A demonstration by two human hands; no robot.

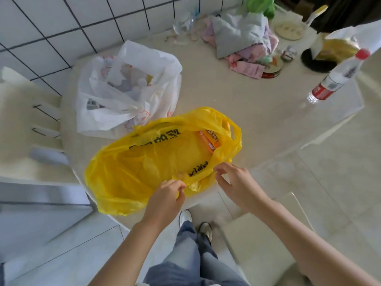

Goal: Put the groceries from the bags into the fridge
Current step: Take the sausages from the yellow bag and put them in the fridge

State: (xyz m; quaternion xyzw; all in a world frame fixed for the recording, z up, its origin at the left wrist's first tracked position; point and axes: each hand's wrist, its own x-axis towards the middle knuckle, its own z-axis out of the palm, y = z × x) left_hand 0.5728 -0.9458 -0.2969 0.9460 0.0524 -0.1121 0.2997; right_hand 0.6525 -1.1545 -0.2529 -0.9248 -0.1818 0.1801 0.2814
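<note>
We see the yellow bag (156, 162) lying on the bench (237, 96) beside the white bag (127, 89), the left hand (167, 197) pinching its near rim and the right hand (235, 182) loosely curled at the rim, grasping nothing, presumably to spread the mouth and reach the orange packet (210, 140).

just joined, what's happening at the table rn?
A person stands at the table working on the yellow bag at its near edge. The left hand pinches the bag's near rim, and the right hand has its fingers curled at the rim beside it, apparently pulling the mouth open. An orange packet shows inside. The white bag behind it sits untouched, still full. No fridge is in view, and nothing is out of the bags yet.
</note>
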